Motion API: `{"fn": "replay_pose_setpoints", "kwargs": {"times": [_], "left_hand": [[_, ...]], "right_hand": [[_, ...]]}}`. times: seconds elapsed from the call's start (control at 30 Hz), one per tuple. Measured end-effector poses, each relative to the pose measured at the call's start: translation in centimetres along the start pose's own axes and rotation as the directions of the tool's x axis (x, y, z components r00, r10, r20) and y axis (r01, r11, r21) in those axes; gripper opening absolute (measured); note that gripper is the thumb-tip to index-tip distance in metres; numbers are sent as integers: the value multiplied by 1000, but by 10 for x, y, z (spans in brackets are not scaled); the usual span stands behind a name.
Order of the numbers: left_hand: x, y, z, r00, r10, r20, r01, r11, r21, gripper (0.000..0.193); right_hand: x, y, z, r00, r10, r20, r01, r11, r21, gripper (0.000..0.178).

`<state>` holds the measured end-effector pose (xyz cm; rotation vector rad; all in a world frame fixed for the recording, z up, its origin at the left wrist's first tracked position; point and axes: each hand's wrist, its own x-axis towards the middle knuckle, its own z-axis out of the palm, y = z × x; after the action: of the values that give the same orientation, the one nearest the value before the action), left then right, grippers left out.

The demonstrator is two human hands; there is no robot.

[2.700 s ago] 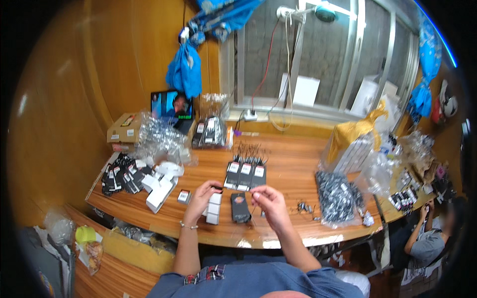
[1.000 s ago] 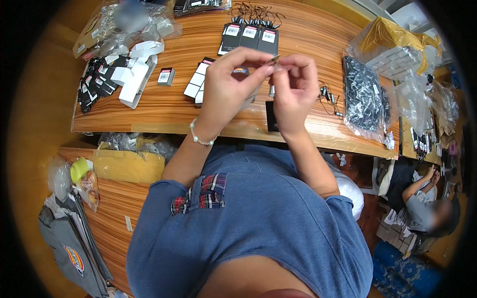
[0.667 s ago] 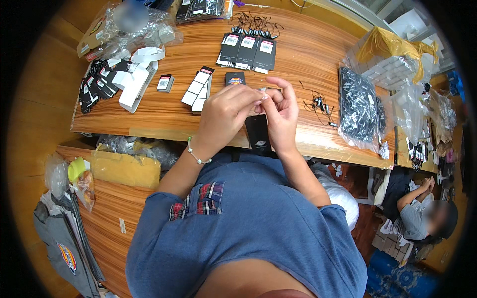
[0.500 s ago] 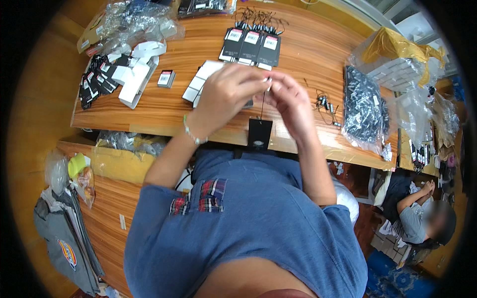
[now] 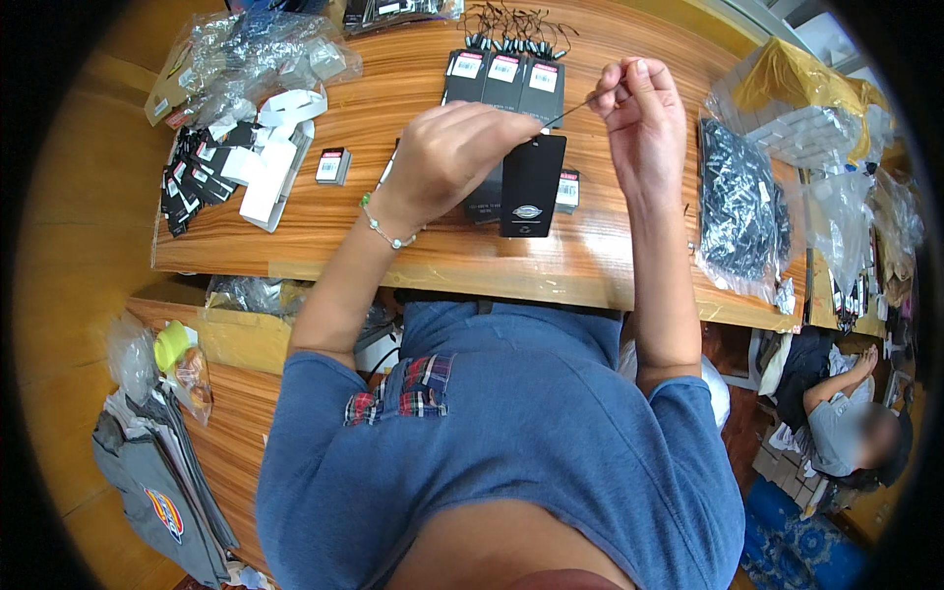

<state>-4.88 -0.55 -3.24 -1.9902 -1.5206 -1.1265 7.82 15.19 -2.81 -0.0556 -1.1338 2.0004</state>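
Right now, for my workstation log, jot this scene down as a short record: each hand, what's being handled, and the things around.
Left hand: fingertips at the top end of a black tag; exact grip hidden
Right hand: pinching a thin dark cord
Cord: slanting between the hands
Beyond the hands: three stacks of black tags, side by side
Table, left: small card stack
Table, right: clear bag of dark pieces
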Motion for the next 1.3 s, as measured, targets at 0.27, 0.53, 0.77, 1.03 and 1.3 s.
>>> {"fn": "replay_pose_setpoints", "kwargs": {"times": [0.27, 0.53, 0.77, 1.03, 1.3], "left_hand": [[8, -1, 18, 888, -451, 93, 445, 790, -421, 10], [15, -6, 40, 795, -603, 64, 566, 699, -437, 18], [14, -7, 54, 741, -605, 292, 607, 415, -678, 29], [17, -3, 56, 676, -649, 350, 558, 140, -818, 32], [20, 8, 52, 740, -625, 247, 509, 281, -814, 22]], "right_hand": [[10, 18, 9, 953, 145, 266, -268, 814, 515, 14], [10, 6, 22, 994, 100, 33, -104, 976, 189, 12], [17, 5, 26, 996, 93, -13, -93, 995, 35, 10], [20, -5, 14, 993, 99, -60, -93, 991, 99, 11], [13, -15, -2, 979, -3, -201, 36, 987, 157, 12]]}}
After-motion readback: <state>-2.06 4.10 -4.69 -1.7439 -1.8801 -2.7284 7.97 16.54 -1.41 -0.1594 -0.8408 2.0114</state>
